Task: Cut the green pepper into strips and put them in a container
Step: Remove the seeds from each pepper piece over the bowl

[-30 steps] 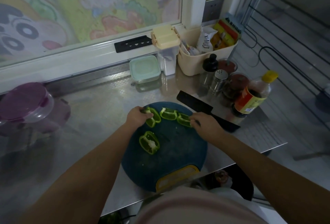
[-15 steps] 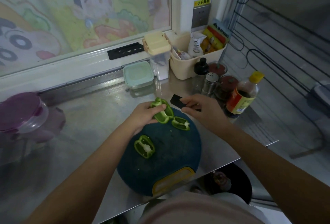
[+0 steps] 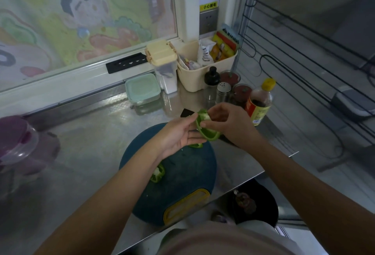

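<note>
Barely started tbh: left grip (image 3: 178,135) and right grip (image 3: 230,125) both pinching one pepper chunk (image 3: 207,135) over the board (image 3: 188,177), two more lying on it, no strips cut, container (image 3: 143,89) lidded.

Hollow green pepper piece (image 3: 207,134), held aloft

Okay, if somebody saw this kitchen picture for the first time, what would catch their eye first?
Most likely the bright green pepper piece, held between the left hand and right hand over the far edge of the round dark cutting board. After that, the big colourful cartoon picture filling the window behind the counter. The yellow-capped sauce bottle just right of the hands also stands out.
</note>
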A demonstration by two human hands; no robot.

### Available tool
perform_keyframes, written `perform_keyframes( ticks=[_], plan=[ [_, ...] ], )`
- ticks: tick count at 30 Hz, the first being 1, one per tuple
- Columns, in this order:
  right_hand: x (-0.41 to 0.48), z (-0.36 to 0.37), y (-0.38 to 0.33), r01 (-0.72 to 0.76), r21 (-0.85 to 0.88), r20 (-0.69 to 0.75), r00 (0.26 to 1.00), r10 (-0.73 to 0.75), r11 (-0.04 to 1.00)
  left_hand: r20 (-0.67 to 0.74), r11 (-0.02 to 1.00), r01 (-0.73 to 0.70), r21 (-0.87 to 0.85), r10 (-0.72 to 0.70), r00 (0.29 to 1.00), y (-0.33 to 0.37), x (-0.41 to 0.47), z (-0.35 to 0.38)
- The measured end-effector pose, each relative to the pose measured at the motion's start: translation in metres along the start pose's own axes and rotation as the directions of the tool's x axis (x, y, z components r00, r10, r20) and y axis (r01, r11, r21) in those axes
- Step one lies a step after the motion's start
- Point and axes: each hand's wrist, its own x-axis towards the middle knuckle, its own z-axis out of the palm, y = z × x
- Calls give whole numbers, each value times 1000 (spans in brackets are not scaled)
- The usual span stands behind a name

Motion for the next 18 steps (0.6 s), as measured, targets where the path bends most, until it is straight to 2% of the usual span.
perform_keyframes(
  ticks=[7, 12, 18],
  plan=[
    [-15, -14, 9, -81, 12, -92, 992, 82, 997, 80, 1000, 2, 28, -4, 997, -5, 7, 18],
    [-33, -29, 10, -32, -56, -78, 997, 27, 998, 119, 990, -31, 140, 14, 993, -9, 14, 29],
    [-42, -47, 21, -72, -314, -44, 997, 61, 947, 154, 908, -115, 404, 56, 986, -14, 22, 53]
  ],
)
